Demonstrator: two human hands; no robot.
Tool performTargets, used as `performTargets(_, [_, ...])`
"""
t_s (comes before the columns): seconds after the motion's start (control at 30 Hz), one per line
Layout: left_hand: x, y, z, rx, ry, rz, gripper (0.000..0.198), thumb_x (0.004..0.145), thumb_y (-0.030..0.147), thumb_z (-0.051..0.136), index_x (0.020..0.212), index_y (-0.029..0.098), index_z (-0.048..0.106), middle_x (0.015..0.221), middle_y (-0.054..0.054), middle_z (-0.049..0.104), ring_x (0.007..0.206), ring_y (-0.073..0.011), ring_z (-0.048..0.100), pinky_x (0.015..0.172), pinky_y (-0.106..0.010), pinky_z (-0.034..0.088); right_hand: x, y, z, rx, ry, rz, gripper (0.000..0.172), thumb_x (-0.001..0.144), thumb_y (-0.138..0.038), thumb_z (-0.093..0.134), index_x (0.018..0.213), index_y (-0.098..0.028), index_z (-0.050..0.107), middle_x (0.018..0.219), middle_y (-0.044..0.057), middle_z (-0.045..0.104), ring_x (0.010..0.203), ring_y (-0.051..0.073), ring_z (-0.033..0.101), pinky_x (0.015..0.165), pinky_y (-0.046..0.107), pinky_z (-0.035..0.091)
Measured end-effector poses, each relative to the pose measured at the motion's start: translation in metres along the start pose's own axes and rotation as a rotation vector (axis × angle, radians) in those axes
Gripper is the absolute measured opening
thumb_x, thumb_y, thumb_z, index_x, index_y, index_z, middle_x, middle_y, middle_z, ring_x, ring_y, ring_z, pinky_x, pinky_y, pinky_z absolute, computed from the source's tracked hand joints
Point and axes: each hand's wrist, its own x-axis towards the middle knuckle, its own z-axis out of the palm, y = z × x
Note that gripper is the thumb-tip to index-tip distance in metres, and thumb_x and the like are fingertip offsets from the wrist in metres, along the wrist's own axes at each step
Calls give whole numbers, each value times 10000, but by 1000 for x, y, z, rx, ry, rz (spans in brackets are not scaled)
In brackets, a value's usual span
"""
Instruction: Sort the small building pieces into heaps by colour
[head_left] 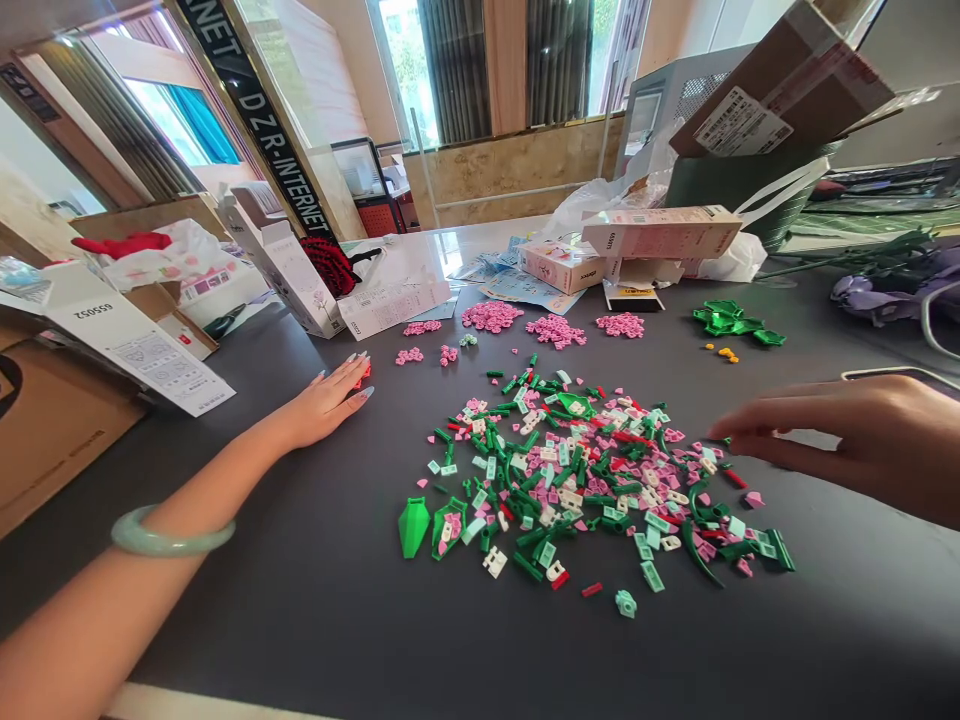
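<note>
A big heap of small green, pink, white and red building pieces (585, 480) lies spread on the dark grey table (315, 590). My left hand (330, 400) rests flat, fingers stretched out, over a few red pieces (365, 377) at the heap's far left. A jade bangle (169, 537) circles that forearm. My right hand (840, 440) reaches in from the right, fingers extended towards the heap's right edge, fingertips close to a small green piece; nothing shows in its grasp. Sorted pink piles (491, 316) lie beyond the heap, with a green pile (731, 320) and some yellow bits (724, 352).
Pink and white product boxes (660, 235) and leaflets (525, 285) lie at the table's far side. White cartons (289, 270) and a cardboard box (45, 430) stand on the left. A tilted cardboard box (780, 90) and purple artificial flowers (892, 285) are on the right.
</note>
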Motion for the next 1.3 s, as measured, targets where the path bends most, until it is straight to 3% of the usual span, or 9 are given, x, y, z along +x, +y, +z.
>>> performTargets(0.3, [13,6,0,-19,27,80,700,908,492,138,1499,119,178,1588,-119,109,1466,-209,86,1158,-457,138,1,-3,1,52,-25,42,396,922,-704,353,898,-474,674,789,-19,711,579,216,644,517,343,507])
performTargets(0.6, [22,2,2,-55,93,113,885,859,659,65,1464,52,286,1569,-126,213,1454,-184,152,1174,-325,124,4,-3,3,49,-13,-3,371,942,-676,351,913,-466,656,790,-45,717,580,197,658,553,308,542])
performTargets(1.03, [22,5,1,-142,180,74,869,845,651,197,1415,22,385,1523,-142,319,1427,-242,255,1167,-356,173,7,-8,0,-15,20,-96,362,992,-503,387,873,-368,701,789,-54,722,587,167,681,512,228,555])
performTargets(1.3, [20,7,1,-215,256,85,869,837,681,282,1397,29,408,1499,-159,359,1411,-308,282,1153,-463,203,9,-8,-2,-36,-48,-108,355,993,-396,384,883,-310,711,805,-59,718,601,158,677,507,232,525])
